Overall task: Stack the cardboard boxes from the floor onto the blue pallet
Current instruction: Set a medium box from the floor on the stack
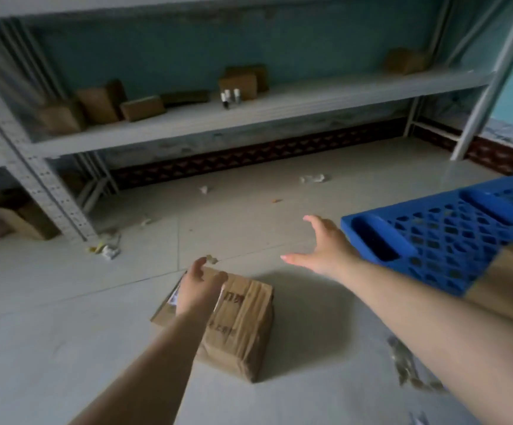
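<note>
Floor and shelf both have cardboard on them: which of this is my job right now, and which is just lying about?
Job:
- taped cardboard box on the floor, under the left hand
- blue pallet, at the right
- right hand, open, holding nothing

Lying about:
- boxes on the shelf
- small bottles
- paper scraps on the floor

left hand (198, 289) over cardboard box (239, 326) (floor) | right hand (325, 246) spread

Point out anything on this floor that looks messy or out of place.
Litter is scattered across the floor: crumpled paper scraps near the shelving, small wrappers by the rack leg, and torn debris at lower right. The cardboard box is creased and heavily taped but closed.
</note>
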A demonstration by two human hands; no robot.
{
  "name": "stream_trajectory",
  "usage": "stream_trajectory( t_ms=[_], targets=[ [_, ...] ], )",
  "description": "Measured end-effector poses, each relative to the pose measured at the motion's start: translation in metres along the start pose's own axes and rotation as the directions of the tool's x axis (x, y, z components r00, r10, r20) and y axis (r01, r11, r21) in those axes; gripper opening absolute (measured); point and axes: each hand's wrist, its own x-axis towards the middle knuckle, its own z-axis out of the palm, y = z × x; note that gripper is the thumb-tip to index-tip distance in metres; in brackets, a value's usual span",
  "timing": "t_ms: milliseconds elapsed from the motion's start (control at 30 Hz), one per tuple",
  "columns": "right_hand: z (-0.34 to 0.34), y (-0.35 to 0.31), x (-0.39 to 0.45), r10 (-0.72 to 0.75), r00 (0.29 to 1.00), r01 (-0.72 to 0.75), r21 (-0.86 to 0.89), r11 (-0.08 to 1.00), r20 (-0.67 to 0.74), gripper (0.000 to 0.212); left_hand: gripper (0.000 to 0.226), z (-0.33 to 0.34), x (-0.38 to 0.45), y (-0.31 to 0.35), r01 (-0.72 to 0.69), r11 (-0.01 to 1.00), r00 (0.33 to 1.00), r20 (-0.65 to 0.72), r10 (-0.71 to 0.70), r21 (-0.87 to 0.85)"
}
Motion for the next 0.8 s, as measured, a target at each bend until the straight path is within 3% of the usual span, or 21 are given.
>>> stream_trajectory(
  t_ms=[100, 233, 367, 467, 633, 800],
  targets=[
    [0.090, -0.018, 0.009, 0.142, 0.969, -0.150, 0.027, 0.988, 0.201, 0.111, 0.059, -0.039, 0.026, -0.061, 0.123, 0.991, 0.986, -0.123, -0.116, 0.045],
    [0.172, -0.009, 0.010, 0.345, 0.878, -0.397, 0.102, 0.912, 0.333, 0.120, 0.073, -0.062, 0.065, -0.117, 0.236, 0.958, 0.965, -0.152, -0.211, 0.165],
    [0.217, 0.014, 0.014, 0.472, 0.807, -0.562, 0.218, 0.798, 0.354, 0.103, 0.083, -0.065, 0.105, -0.141, 0.259, 0.922, 0.964, -0.132, -0.229, 0.289],
    [0.236, 0.033, 0.014, 0.525, 0.761, -0.634, 0.266, 0.726, 0.380, 0.087, 0.092, -0.056, 0.117, -0.154, 0.352, 0.912, 0.936, -0.062, -0.347, 0.211],
    [0.239, 0.050, 0.008, 0.566, 0.748, -0.664, 0.373, 0.648, 0.348, 0.083, 0.069, -0.048, 0.120, -0.167, 0.497, 0.861, 0.868, -0.072, -0.491, 0.108],
    [0.190, 0.059, 0.002, 0.524, 0.782, -0.622, 0.451, 0.640, 0.337, 0.058, 0.055, -0.036, 0.091, -0.125, 0.391, 0.913, 0.920, -0.076, -0.384, 0.117]
  ],
)
